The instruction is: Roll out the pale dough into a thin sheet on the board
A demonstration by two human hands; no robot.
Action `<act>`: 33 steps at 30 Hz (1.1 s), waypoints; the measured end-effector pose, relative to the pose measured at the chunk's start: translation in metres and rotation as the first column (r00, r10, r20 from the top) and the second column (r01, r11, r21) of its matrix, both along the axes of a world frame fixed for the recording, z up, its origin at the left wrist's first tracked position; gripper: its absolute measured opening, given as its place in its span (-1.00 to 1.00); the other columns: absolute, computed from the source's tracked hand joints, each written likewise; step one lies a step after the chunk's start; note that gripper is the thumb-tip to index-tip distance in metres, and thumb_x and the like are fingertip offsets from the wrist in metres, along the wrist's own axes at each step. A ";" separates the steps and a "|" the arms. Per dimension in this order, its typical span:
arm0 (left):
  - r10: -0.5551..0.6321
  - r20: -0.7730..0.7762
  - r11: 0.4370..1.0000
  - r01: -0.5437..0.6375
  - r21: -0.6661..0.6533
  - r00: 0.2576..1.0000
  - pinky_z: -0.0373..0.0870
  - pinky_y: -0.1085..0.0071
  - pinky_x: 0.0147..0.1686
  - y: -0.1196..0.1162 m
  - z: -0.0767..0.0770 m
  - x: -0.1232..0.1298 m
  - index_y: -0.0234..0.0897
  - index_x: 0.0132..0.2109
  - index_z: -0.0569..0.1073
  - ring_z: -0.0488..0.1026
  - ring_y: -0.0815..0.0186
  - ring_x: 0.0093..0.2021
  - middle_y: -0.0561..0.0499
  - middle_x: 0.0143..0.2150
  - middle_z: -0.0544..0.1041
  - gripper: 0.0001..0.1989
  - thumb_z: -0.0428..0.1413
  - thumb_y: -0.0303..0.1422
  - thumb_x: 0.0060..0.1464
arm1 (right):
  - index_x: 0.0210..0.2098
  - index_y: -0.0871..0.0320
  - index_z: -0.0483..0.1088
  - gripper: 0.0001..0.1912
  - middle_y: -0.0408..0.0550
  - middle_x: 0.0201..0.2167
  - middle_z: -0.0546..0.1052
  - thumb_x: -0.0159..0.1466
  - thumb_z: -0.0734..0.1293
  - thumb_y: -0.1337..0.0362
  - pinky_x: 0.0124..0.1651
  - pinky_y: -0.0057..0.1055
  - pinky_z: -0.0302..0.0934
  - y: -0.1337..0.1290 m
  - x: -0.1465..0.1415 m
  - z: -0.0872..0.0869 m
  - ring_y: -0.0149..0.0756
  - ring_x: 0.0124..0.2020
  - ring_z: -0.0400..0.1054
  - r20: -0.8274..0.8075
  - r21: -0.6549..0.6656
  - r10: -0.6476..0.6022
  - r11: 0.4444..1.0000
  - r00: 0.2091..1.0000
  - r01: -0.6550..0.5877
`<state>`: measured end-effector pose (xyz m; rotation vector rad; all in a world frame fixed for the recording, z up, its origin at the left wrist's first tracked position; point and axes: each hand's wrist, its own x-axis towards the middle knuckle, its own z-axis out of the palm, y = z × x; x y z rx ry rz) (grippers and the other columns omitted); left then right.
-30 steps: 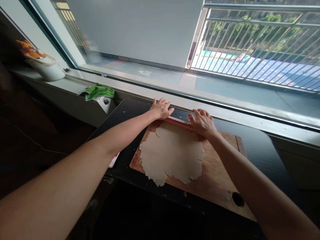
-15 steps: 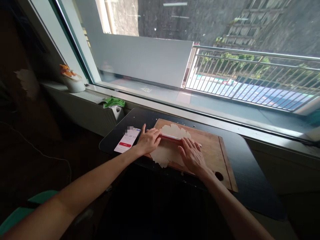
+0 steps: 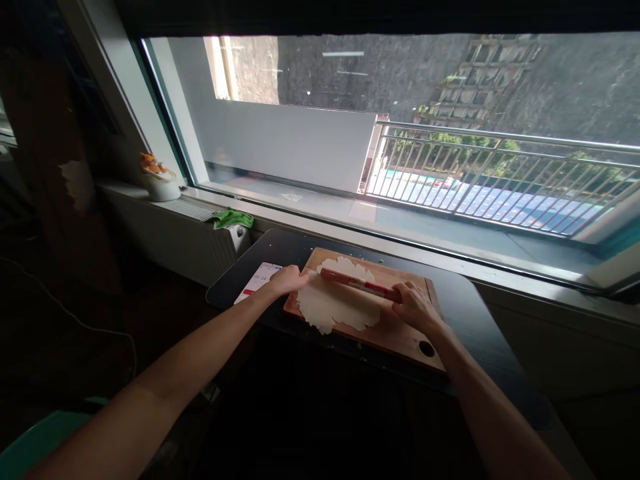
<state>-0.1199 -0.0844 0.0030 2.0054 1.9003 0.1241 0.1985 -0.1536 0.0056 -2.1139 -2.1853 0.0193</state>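
Head view: orange figure (image 3: 150,163) atop pot (image 3: 163,189); right hand (image 3: 416,305) grasping rolling pin (image 3: 357,283), left hand (image 3: 289,279) grip unclear.

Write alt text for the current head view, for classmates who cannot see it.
Right hand gripping one end of a red rolling pin over thin, ragged dough on a wooden board; left hand at the dough's left edge. A phone lies on the black table, by a window.

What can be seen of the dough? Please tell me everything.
The dough is one pale, thin sheet with ragged edges. It lies on the left part of the board, reaching its near edge. The red pin, held by the right hand, crosses over its far part. The left hand is at its left edge; whether they touch is unclear.
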 end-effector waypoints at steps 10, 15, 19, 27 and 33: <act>-0.069 -0.006 0.996 0.069 -0.051 0.998 0.44 0.35 -0.21 0.038 0.013 0.032 -0.37 -0.17 0.60 0.61 -0.04 -0.10 -0.28 -0.22 0.66 -0.62 0.04 -0.15 0.18 | -0.10 0.21 0.51 -0.71 0.14 -0.16 0.52 0.22 0.29 0.28 -0.12 -0.32 0.25 -0.002 0.042 -0.014 -0.12 -0.11 0.42 -0.084 -0.045 -0.232 0.972 0.969 0.229; -0.031 0.003 0.997 0.031 -0.076 1.000 0.43 0.39 -0.28 0.056 0.013 0.049 -0.43 -0.07 0.58 0.62 -0.05 -0.12 -0.32 -0.19 0.65 -0.57 0.07 -0.14 0.16 | -0.07 0.23 0.51 -0.68 0.22 -0.13 0.55 0.22 0.30 0.27 -0.14 -0.26 0.27 0.004 0.042 -0.017 -0.04 -0.10 0.44 -0.084 -0.027 -0.254 0.967 0.964 0.252; -0.003 -0.012 0.995 0.002 -0.097 1.000 0.46 0.37 -0.27 0.067 0.008 0.060 -0.41 -0.03 0.58 0.62 -0.06 -0.11 -0.31 -0.15 0.65 -0.57 0.17 -0.20 0.03 | -0.03 0.23 0.49 -0.64 0.26 -0.03 0.53 0.22 0.32 0.24 -0.10 -0.23 0.29 0.002 0.043 -0.021 -0.02 -0.07 0.45 -0.101 -0.007 -0.271 0.962 0.957 0.272; 0.007 0.080 0.993 0.003 -0.119 0.997 0.47 0.40 -0.36 0.077 0.004 0.067 -0.36 -0.27 0.57 0.64 0.05 -0.27 -0.18 -0.38 0.64 -0.80 0.21 -0.28 0.04 | -0.16 0.17 0.53 -0.74 0.24 0.02 0.50 0.19 0.31 0.28 0.07 -0.17 0.30 -0.007 0.032 -0.006 0.09 0.21 0.29 -0.173 0.027 -0.230 0.971 0.958 0.238; 0.019 0.157 0.986 0.007 -0.169 0.987 0.48 0.37 -0.41 0.074 0.003 0.068 -0.38 -0.30 0.55 0.61 0.07 -0.34 -0.11 -0.41 0.59 -0.86 0.29 -0.48 -0.09 | -0.20 0.15 0.53 -0.76 0.18 -0.11 0.55 0.21 0.29 0.22 -0.07 -0.25 0.32 -0.007 0.033 -0.002 0.01 0.05 0.41 -0.268 -0.012 -0.270 0.961 0.925 0.277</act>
